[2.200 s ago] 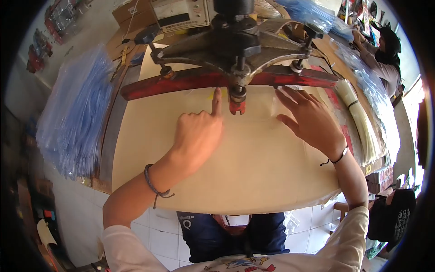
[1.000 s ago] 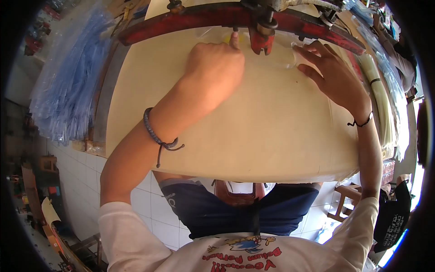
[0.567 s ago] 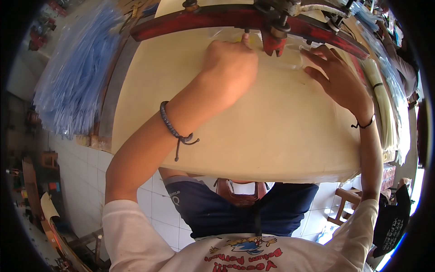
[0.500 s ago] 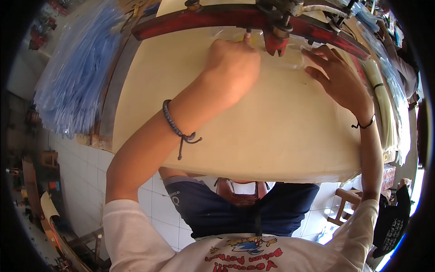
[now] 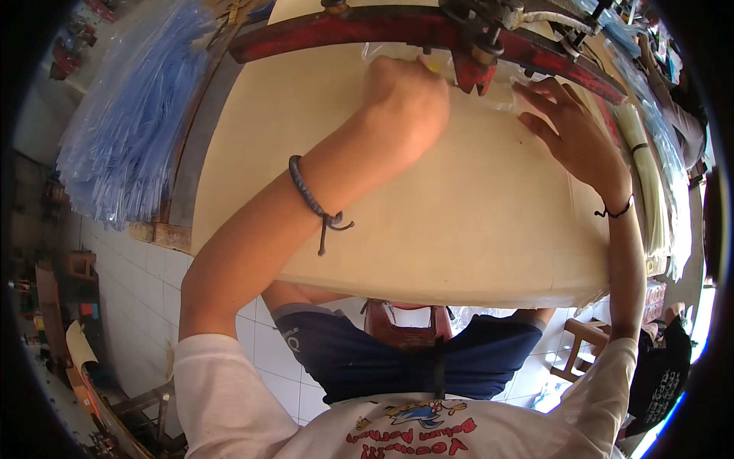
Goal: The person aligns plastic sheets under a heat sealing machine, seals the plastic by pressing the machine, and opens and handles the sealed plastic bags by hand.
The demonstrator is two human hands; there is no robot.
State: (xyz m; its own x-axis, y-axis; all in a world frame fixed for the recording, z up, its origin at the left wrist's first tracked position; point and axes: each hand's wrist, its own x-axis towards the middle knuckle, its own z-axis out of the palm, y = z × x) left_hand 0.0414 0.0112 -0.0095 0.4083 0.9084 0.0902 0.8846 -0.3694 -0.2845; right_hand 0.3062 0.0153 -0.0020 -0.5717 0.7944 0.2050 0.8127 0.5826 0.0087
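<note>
My left hand (image 5: 409, 99) is curled at the front of a red metal bar (image 5: 344, 30), with its fingertips turned away and mostly hidden. Just past its knuckles shows a small yellow spot (image 5: 434, 66). A clear plastic sheet (image 5: 498, 98) lies flat beneath the bar, between both hands. On the right edge of that plastic rest the fingertips of my right hand (image 5: 562, 126), its fingers apart and thumb stretched out. A notched red bracket (image 5: 472, 73) juts down from the bar between my hands.
A cream-coloured covered tabletop (image 5: 428, 222) spans the middle. Bluish clear plastic strips (image 5: 134, 115) are heaped at the left. Pale bundled strips (image 5: 641, 176) and more plastic lie along the right edge. A wooden stool (image 5: 577, 348) stands on the tiled floor at lower right.
My left hand has shifted slightly right, and its raised finger is now curled from sight. My right hand stays nearly still. My knees have moved apart a little.
</note>
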